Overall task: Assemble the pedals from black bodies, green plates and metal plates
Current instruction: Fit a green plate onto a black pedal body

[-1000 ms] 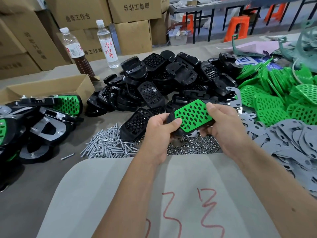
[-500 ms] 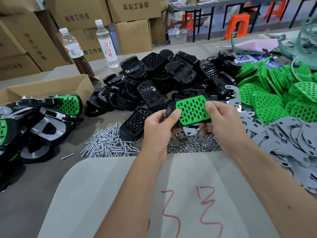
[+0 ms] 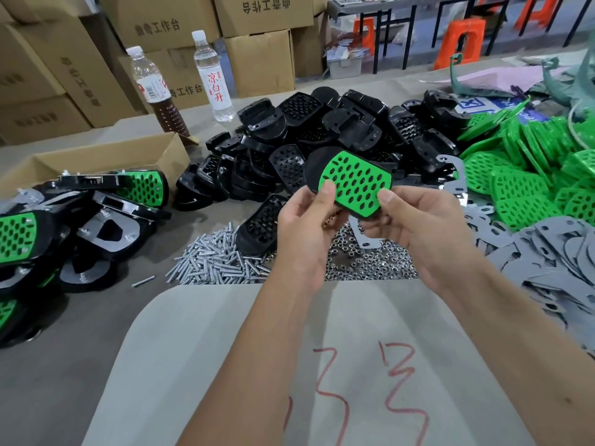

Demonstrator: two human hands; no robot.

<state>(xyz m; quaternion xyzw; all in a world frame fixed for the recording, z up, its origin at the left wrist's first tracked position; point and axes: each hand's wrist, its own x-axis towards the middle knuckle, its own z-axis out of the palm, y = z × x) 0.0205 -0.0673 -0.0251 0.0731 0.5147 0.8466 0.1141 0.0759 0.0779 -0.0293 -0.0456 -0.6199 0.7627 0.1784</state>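
A green plate (image 3: 355, 185) w/ oval holes is seated on a black body (image 3: 314, 169) and the pair is held up just above centre frame, tilted toward the camera. It is pinched from both sides: left hand (image 3: 306, 233) closed on the lower-left edge w/ thumb on the green face, right hand (image 3: 418, 226) closed on the lower-right edge, thumb likewise on the green. The other fingers are curled behind the part, mostly hidden. A grey metal plate (image 3: 365, 236) shows below the held part, between the hands; whether it is gripped or lying on the nuts cannot be told.

Directly under the hands a heap of small nuts (image 3: 370, 262) is spread, and left of it a heap of bolts (image 3: 212, 262), one bolt lying apart. Behind the held part, centre-top, a big pile of black bodies (image 3: 338, 133) is stacked. At right, green plates (image 3: 521, 175) are heaped, w/ grey metal plates (image 3: 553, 252) below them toward the right edge. At left, finished pedals (image 3: 80, 220) lie piled beside an open cardboard box (image 3: 96, 159). Two bottles (image 3: 212, 78) stand upper left, in front of stacked cartons (image 3: 161, 27). A grey sheet (image 3: 225, 349) w/ red marks covers the bottom centre, under the forearms.
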